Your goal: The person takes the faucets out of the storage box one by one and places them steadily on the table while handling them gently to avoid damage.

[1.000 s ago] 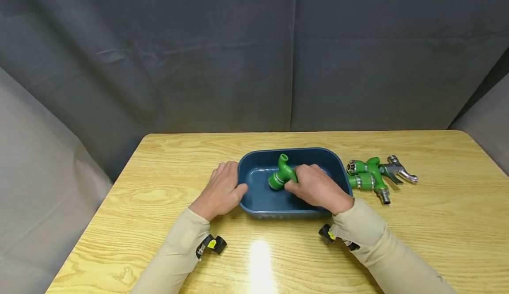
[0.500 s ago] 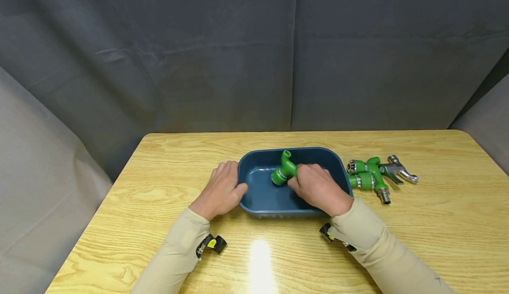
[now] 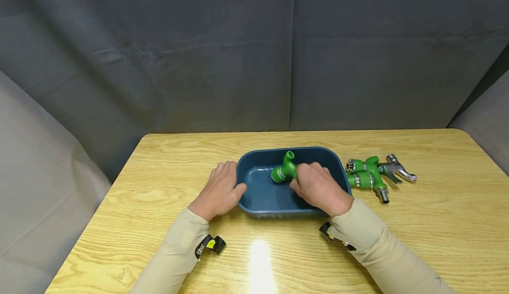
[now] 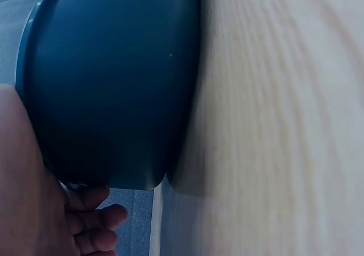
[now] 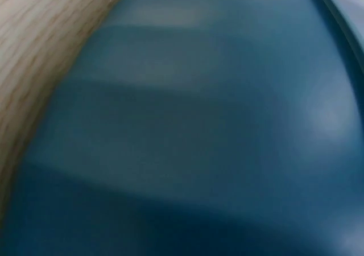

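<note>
In the head view a dark blue plastic tub [image 3: 274, 211] stands on the wooden table. My left hand [image 3: 220, 190] grips its left end, thumb at the rim. The left wrist view shows that hand's curled fingers [image 4: 94, 219] beside the tub's outer wall [image 4: 114, 85]. Inside the tub, my right hand [image 3: 320, 188] grips a green plastic tap [image 3: 287, 169], whose curved spout points up and back and whose ribbed collar faces left. The part within my fist is hidden. Only the tub's outer side [image 5: 187, 125] fills most of the right wrist view.
Right beside the tub lie several more taps: green ones with ribbed collars [image 3: 365, 180] and metal ends, and a chrome one [image 3: 401, 171] with a dark green lever. Wooden tabletop [image 3: 159, 196] surrounds the tub, and a grey curtain [image 3: 222, 64] hangs behind it.
My right hand has shifted slightly right and back inside the tub, carrying the green tap with it. The left hand keeps its hold on the tub.
</note>
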Demonstrator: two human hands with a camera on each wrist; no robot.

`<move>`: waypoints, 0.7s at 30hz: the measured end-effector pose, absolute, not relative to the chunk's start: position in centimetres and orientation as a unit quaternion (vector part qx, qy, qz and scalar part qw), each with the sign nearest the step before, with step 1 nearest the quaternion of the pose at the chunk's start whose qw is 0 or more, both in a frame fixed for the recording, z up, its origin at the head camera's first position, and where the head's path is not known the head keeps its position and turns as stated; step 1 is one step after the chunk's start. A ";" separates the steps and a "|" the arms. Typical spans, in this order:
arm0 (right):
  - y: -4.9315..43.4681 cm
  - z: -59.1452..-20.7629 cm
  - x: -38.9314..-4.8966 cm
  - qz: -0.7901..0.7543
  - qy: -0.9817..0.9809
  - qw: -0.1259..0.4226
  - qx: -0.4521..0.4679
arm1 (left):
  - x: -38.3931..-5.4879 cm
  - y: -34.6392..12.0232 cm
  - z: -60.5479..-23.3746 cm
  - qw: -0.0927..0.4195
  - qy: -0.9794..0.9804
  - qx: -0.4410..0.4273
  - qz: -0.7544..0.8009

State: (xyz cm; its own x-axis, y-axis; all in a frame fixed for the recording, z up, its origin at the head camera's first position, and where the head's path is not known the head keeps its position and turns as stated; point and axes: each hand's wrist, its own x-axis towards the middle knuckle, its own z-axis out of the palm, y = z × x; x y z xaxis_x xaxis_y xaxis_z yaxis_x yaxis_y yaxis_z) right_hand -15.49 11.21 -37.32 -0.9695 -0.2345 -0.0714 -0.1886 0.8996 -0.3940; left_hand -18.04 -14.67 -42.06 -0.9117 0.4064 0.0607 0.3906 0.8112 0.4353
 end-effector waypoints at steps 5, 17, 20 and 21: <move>11.3 -37.3 -15.6 -0.183 0.976 0.043 -0.108 | -18.0 -14.7 -42.1 0.014 0.952 0.210 0.224; 11.4 -37.4 -15.7 -0.152 0.981 0.021 -0.120 | -18.1 -14.6 -42.2 0.016 0.951 0.210 0.226; 11.5 -37.4 -15.7 -0.153 0.981 0.012 -0.121 | -18.0 -14.6 -42.1 0.014 0.952 0.208 0.226; 11.5 -37.4 -15.7 -0.154 0.981 0.012 -0.121 | -18.0 -14.6 -42.1 0.014 0.952 0.208 0.226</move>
